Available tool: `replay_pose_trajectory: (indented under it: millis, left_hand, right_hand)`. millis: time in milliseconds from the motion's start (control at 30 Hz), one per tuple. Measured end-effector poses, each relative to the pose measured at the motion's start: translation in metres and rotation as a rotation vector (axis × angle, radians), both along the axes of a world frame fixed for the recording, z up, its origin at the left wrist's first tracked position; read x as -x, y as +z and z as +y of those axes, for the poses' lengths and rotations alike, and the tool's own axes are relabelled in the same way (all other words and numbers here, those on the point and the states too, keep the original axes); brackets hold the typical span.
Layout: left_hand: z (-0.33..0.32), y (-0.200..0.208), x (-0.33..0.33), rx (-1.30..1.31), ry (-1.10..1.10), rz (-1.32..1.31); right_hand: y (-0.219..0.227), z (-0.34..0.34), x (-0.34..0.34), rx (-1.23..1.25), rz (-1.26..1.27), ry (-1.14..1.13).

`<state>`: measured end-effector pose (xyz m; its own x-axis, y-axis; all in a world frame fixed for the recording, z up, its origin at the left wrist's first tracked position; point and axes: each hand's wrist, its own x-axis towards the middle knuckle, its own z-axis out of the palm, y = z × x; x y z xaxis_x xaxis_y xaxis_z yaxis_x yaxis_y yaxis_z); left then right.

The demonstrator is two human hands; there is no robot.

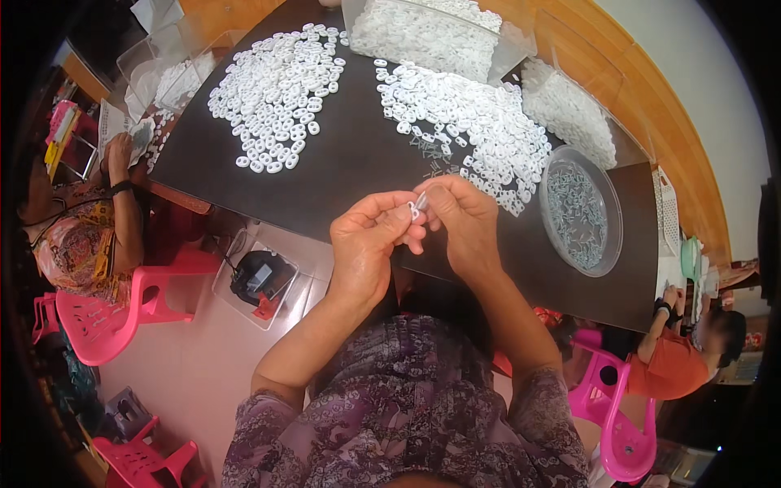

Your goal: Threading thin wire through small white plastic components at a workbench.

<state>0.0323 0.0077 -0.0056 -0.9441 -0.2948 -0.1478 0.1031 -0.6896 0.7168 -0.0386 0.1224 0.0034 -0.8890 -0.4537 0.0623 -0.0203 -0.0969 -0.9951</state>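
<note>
Just past the table's near edge, my left hand [368, 236] and my right hand [462, 218] meet with fingertips pinched together. Between them is a small white plastic piece [416, 210], gripped from both sides and partly hidden by the fingers. Beyond my hands, a heap of white two-holed plastic pieces [472, 118] spreads over the dark table [358, 154]. Small grey metal pins [435, 150] lie at that heap's near edge. Another pile of white oval pieces [277, 93] is to the left.
A round clear tub [616, 244] of grey pins stands on the right. Clear bins [508, 49] of white pieces line the far side. People sit at left [89, 244] and right [667, 366]. Pink plastic chairs [122, 325] and a clear box [236, 301] are below table level.
</note>
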Motion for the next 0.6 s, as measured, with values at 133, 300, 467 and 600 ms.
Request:
replay_pose_trajectory:
  millis: [133,300,467,600]
  left_hand:
    - [0.001,0.000,0.000,0.079,0.003,-0.002]
    - [-0.003,-0.007,0.000,0.144,0.014,-0.018]
    - [-0.005,-0.009,0.001,0.208,0.065,-0.025]
    - [-0.005,-0.008,0.001,0.236,0.083,-0.016]
  right_hand:
    - [0.000,0.004,0.007,-0.021,-0.052,0.005]
    - [0.003,0.004,0.011,-0.145,-0.010,0.046]
    - [0.005,0.006,0.013,-0.160,0.010,0.076]
    - [0.006,0.003,0.010,-0.122,-0.025,0.072]
